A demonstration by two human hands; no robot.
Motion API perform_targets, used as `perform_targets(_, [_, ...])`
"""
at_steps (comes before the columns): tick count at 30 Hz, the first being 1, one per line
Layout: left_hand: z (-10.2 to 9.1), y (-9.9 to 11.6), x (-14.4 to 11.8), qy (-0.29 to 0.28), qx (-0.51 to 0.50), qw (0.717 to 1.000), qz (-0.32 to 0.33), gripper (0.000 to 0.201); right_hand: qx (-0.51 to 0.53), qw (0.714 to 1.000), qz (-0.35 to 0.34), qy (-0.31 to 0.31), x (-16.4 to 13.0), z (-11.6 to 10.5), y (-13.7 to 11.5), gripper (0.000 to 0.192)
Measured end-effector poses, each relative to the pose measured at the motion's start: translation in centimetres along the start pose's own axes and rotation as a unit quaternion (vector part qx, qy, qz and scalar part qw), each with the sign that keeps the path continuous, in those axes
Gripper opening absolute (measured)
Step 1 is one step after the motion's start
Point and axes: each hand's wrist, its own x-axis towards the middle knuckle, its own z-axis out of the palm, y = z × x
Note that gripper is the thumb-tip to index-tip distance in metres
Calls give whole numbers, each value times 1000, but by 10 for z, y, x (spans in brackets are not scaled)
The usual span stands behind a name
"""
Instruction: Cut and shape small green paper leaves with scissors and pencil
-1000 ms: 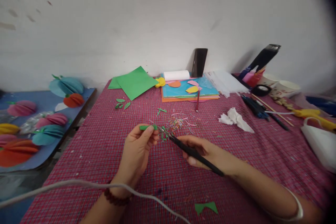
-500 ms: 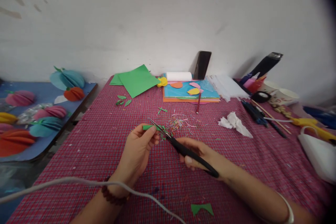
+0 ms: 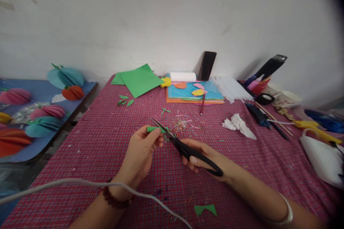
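My left hand [image 3: 143, 150] pinches a small piece of green paper [image 3: 152, 128] between thumb and fingers. Black-handled scissors [image 3: 188, 150] are in my right hand [image 3: 202, 155], blades pointing up and to the left. The blades lie across the green paper just beyond my left thumb; whether they cut into it I cannot tell. A pile of thin coloured paper shreds [image 3: 185, 125] lies behind the blades. Near the front edge rests a green offcut [image 3: 205, 209] with a curved notch. Small green leaf shapes [image 3: 126, 101] lie at the back left.
Green sheets [image 3: 142, 80] and a stack of coloured paper [image 3: 180, 94] lie by the wall, where a phone [image 3: 207, 65] leans. Crumpled tissue [image 3: 239, 126], pens [image 3: 258, 115] and a glue gun [image 3: 317, 130] are on the right. A white cable [image 3: 88, 183] crosses in front. Paper pumpkins [image 3: 66, 77] stand on the left table.
The scissors' blades and handles have spread somewhat wider at the green paper. My left hand keeps its pinch almost in place. The whole view has shifted slightly.
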Motion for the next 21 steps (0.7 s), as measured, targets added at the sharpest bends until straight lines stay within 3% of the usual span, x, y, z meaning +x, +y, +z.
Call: perform_targets(21, [2,0,-2,17,-30,999,-29,17,-5,1000,-2,4,0,2,3,59])
